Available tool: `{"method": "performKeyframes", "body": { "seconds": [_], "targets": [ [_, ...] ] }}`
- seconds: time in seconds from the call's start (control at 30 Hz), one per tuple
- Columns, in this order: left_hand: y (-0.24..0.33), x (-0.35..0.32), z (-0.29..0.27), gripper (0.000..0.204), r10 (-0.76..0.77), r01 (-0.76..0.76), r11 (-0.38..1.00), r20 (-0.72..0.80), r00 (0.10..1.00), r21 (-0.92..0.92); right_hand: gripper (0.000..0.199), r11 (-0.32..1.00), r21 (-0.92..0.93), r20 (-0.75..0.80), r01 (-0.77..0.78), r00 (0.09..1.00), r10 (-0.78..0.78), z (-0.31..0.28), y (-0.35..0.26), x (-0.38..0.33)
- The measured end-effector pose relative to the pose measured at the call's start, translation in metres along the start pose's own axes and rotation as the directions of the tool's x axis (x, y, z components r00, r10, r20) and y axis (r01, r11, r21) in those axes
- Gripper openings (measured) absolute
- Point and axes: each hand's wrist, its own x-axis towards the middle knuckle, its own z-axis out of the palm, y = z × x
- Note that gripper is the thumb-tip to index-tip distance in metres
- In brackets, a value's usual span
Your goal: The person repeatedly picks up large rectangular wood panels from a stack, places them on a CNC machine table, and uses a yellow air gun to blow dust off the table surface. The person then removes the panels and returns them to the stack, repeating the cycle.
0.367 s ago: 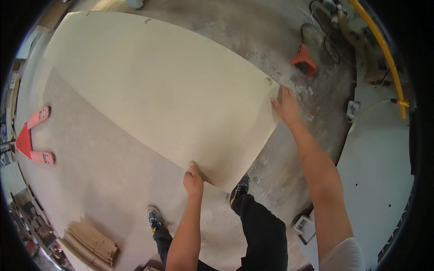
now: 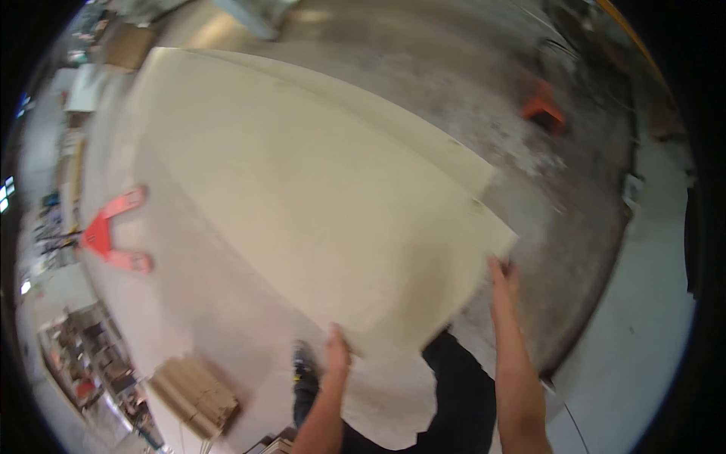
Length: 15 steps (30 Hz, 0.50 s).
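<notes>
Pale panel [image 2: 318, 204] held at 2 edges

The left hand [image 2: 338, 352] grasps the panel's near edge; the right hand [image 2: 505, 277] grips its right end. The panel stretches forward-left from both, partly covering another pale sheet [image 2: 469, 171]. A red pallet jack [image 2: 97, 234] stands farther left.

1. Person's left hand [image 2: 338, 356] has a big pale board [image 2: 318, 197] pinched at its near edge, thumb on top.
2. The right hand [image 2: 504, 278] grips it by the right-hand end, bit blurry tbh.
3. Second pale sheet [image 2: 470, 165] pokes out along the far side.
4. Red pallet jack [image 2: 97, 234] off left, brown stack [image 2: 193, 393] lower left.
</notes>
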Motion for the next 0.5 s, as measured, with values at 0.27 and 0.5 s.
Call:
{"method": "performKeyframes", "body": {
  "seconds": [0.27, 0.5],
  "targets": [
    [-0.065, -0.205, 0.035, 0.089, -0.149, 0.116, 0.985, 0.285, 0.947, 0.130, 0.041, 0.939, 0.315, -0.065, -0.141, 0.983, 0.169, -0.137, -0.104, -0.149],
    [0.034, -0.236, -0.117, 0.081, 0.140, -0.244, 0.922, 0.329, 0.934, 0.300, 0.050, 0.924, -0.347, -0.353, 0.161, 0.890, -0.287, -0.270, -0.319, -0.297]
  ]
}}
